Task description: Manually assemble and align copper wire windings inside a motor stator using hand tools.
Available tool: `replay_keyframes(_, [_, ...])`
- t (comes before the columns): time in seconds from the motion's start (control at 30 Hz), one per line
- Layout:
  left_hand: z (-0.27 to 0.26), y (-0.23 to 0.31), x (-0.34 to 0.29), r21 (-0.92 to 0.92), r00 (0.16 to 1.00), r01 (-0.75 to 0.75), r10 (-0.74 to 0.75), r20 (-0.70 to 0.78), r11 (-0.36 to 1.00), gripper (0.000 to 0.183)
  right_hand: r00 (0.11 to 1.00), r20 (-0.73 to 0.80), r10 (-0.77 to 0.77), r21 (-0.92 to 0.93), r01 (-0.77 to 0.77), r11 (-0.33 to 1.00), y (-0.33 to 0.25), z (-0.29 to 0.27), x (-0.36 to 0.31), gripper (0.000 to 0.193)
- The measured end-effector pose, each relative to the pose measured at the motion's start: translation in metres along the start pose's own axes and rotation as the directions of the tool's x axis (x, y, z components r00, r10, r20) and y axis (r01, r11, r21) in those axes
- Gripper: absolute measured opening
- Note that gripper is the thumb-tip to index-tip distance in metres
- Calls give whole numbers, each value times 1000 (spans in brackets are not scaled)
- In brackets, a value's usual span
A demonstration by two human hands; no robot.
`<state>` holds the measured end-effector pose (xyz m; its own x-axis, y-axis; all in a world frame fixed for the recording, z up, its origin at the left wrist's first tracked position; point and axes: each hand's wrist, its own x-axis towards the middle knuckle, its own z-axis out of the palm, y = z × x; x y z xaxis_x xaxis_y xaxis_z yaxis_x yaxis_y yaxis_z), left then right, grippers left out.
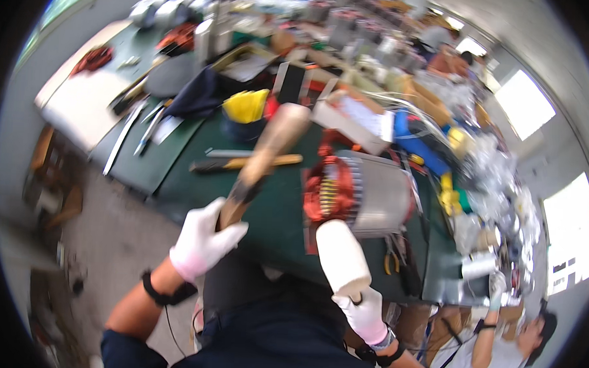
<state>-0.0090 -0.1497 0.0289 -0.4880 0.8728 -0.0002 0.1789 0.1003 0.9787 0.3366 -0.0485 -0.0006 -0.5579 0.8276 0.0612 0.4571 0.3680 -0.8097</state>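
Observation:
My left hand [206, 239], in a white glove, is closed round the narrow lower end of a wooden club [270, 143]. The club is raised over the bench, slightly blurred, its thick pale end pointing away from me. My gloved right hand [364, 312] grips a thick white mallet-like tool [342, 258] near its short stem. The far end of that tool lies close to the copper windings [330, 189] of a motor stator; I cannot tell whether they touch. The stator's grey cylindrical housing [383, 194] lies on its side, windings toward the left.
The green-topped bench [267, 216] carries a wooden-handled tool [249, 162], a yellow-and-blue tape-like roll [245, 109], pliers [391, 257] and an open white box [356, 117]. Clear plastic bags [498, 186] pile up at the right. A co-worker [497, 351] in a light shirt stands at lower right.

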Motion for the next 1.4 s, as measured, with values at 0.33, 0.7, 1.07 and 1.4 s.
replay_keyframes(0.33, [137, 33, -2, -177, 565, -579, 548, 617, 796, 65, 962, 232, 142, 613, -258, 747, -24, -41, -14, 53])
replay_keyframes(0.7, [201, -28, 29, 662, 697, -689, 523, 491, 296, 54, 972, -30, 232, 826, -107, 553, 27, -63, -33, 48])
replay_keyframes(1.07, [112, -6, 49, 578, 606, -779, 529, 594, 244, 48, 814, -261, 518, 563, -308, 767, 98, -137, -91, 51])
replay_keyframes(1.4, [299, 34, 10, 436, 486, -872, 496, 719, 222, 12, 970, -174, 169, 235, -125, 964, 69, -111, -35, 39])
